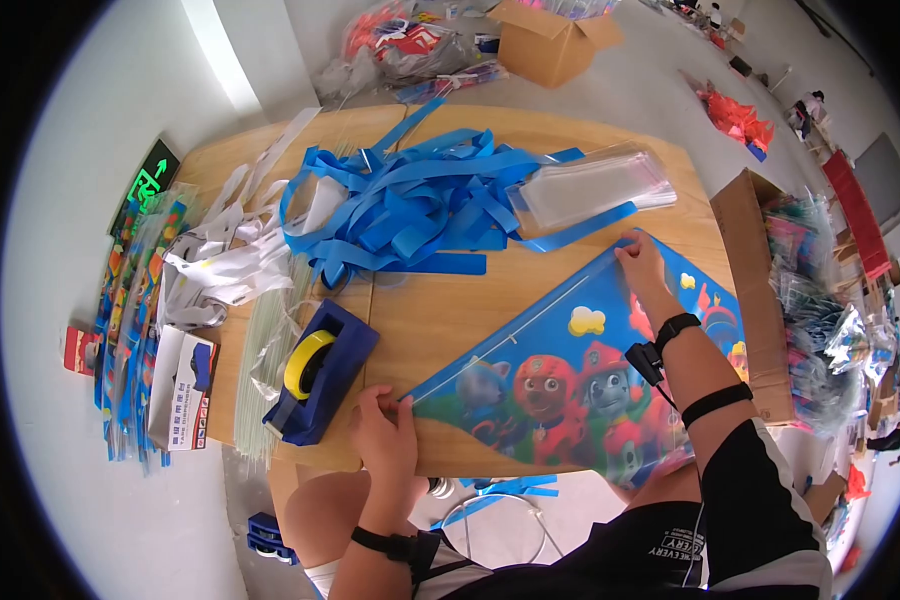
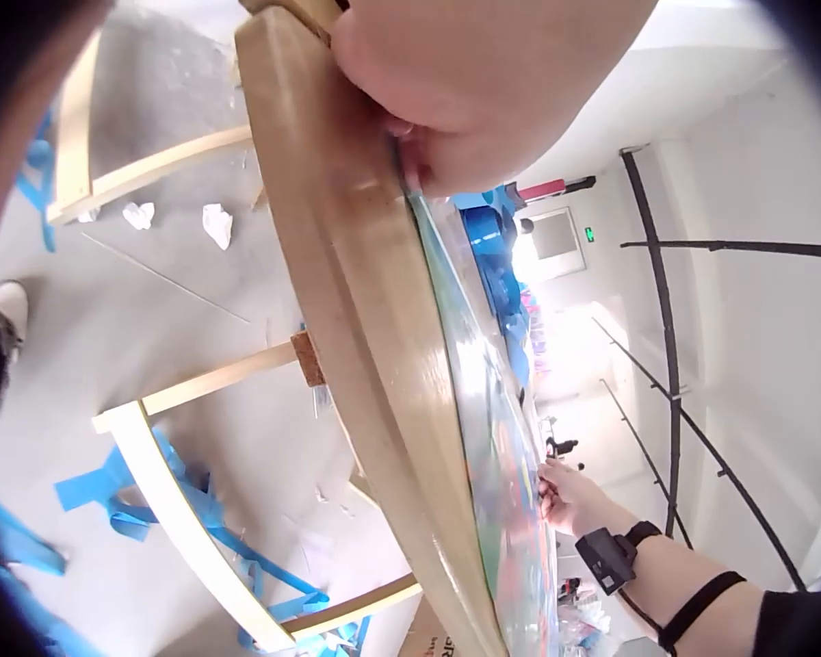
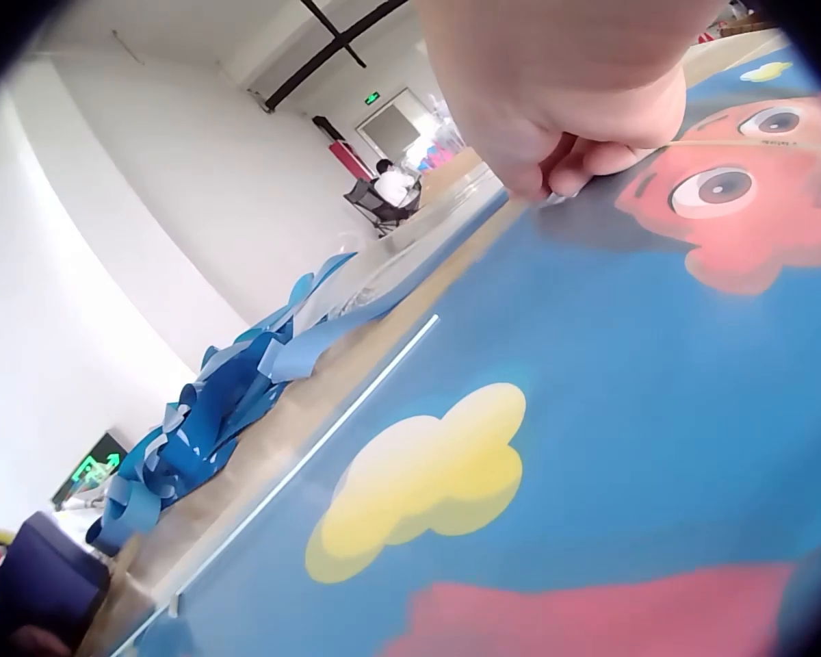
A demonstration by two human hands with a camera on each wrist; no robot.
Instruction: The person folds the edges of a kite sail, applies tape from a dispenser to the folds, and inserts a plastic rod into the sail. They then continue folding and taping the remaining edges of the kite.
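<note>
A blue plastic kite [image 1: 530, 350], printed with cartoon dogs and yellow clouds, lies spread over the table's front right, its lower part past the edge. My left hand [image 1: 385, 440] pinches its left corner close to the table's front edge. At the upper corner, my right hand [image 1: 645, 272] pinches the kite's edge between thumb and curled fingers. A thin white rod [image 3: 315, 459] runs along that long edge in the right wrist view. Beside my left hand stands a dark blue tape dispenser [image 1: 342, 345] with a yellow roll of tape [image 1: 298, 365].
A heap of blue ribbon [image 1: 410, 200] lies at the back, beside a stack of clear plastic bags [image 1: 600, 190]. White strips [image 1: 230, 250], pale rods [image 1: 260, 370] and a tape box [image 1: 182, 390] crowd the left side. A carton [image 1: 755, 300] stands at the right edge.
</note>
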